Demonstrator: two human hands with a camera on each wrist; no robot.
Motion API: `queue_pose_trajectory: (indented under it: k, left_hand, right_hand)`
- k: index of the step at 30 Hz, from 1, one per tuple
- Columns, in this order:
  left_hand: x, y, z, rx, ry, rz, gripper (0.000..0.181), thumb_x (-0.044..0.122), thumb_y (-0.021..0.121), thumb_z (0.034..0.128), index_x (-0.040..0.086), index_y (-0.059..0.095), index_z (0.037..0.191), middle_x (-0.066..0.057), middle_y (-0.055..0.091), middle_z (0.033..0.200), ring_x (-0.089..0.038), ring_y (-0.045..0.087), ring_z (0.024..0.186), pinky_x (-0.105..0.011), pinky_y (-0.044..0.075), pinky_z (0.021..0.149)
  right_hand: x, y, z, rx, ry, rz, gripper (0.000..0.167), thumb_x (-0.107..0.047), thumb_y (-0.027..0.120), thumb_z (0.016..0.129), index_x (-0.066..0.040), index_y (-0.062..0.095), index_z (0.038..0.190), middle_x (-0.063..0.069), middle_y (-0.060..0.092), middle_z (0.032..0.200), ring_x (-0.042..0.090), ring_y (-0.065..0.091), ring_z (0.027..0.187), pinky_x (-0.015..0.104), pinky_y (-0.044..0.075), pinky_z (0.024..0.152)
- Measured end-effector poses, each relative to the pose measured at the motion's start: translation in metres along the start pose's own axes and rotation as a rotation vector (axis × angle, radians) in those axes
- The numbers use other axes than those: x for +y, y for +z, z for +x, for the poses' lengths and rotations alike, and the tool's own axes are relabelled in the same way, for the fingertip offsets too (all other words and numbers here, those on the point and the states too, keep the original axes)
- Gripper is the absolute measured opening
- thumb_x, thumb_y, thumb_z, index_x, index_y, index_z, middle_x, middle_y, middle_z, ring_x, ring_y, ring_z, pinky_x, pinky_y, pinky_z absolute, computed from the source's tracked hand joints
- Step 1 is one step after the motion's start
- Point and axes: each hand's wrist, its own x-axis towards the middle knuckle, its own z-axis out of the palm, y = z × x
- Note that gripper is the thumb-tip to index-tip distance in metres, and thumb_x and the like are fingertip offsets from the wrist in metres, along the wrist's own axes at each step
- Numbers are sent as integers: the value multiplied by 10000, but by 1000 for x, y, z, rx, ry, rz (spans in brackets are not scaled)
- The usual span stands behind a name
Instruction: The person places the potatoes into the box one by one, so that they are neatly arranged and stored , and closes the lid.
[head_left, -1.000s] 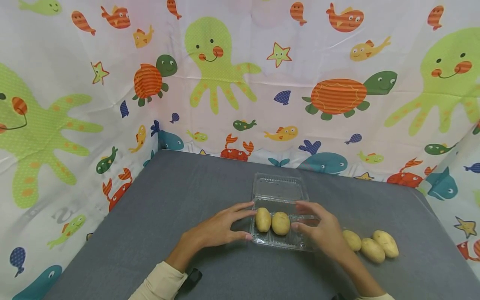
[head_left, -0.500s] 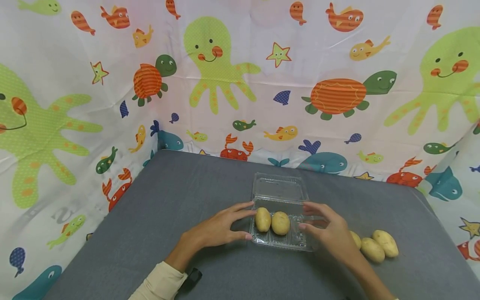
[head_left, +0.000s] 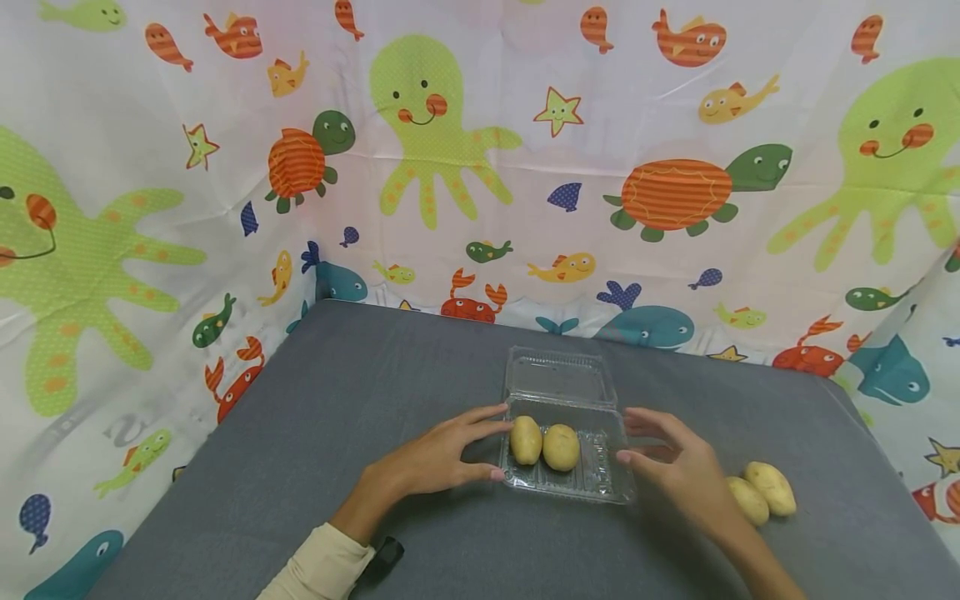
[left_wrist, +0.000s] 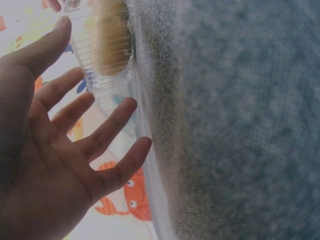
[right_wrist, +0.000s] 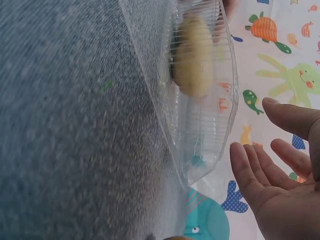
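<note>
A clear plastic clamshell container [head_left: 596,462] lies on the grey cloth with its lid [head_left: 561,377] folded back. Two potatoes, one at the left [head_left: 526,440] and one beside it [head_left: 561,447], lie in its base; the right part holds nothing. My left hand [head_left: 438,454] is at the container's left side, fingers spread and thumb extended; whether the fingertips touch the rim I cannot tell. My right hand [head_left: 675,467] hovers just off the right side, fingers loosely bent, holding nothing. In the right wrist view a gap separates that hand [right_wrist: 285,185] from the container wall [right_wrist: 220,135].
Right of my right hand, two loose potatoes show, a nearer one [head_left: 748,502] and a farther one [head_left: 770,488], on the grey-covered table [head_left: 390,367]. A curtain [head_left: 480,167] printed with sea animals stands along the back and both sides.
My right hand has drawn back to the right, from over the container's right part to beside it, and now hides one loose potato. My left hand and the potatoes have stayed put.
</note>
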Motion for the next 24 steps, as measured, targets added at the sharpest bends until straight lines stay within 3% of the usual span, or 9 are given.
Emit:
queue_pose_trajectory:
  k: [6,17,24]
  left_hand:
    - [0,0,0,2,-5,-5,718,551,717,984,314,466,1614,153,257,1737,-180,305,1584,-579,370,1217]
    - [1,1,0,-3,-1,-4,715,538,715,990,305,463,1617,137,258,1740,-178,294,1589,-574,359,1227]
    - [1,0,1,-2,-2,-8,717,538,716,989,298,466,1617,132,262,1741,-189,292,1592,-581,354,1227]
  right_hand:
    - [-1,-7,-4,-1,43,-27,573,-136,870,898,-96,639,1421,211,688,1287,34,668,1137,228,600,888]
    - [5,-19,-10,17,78,-94,597,-152,877,894,-128,632,1438,126,708,1279,-19,658,1105,186,589,843]
    - [10,-27,-13,25,83,-80,580,-137,870,900,-103,635,1430,-120,699,1212,-29,677,1075,189,595,827]
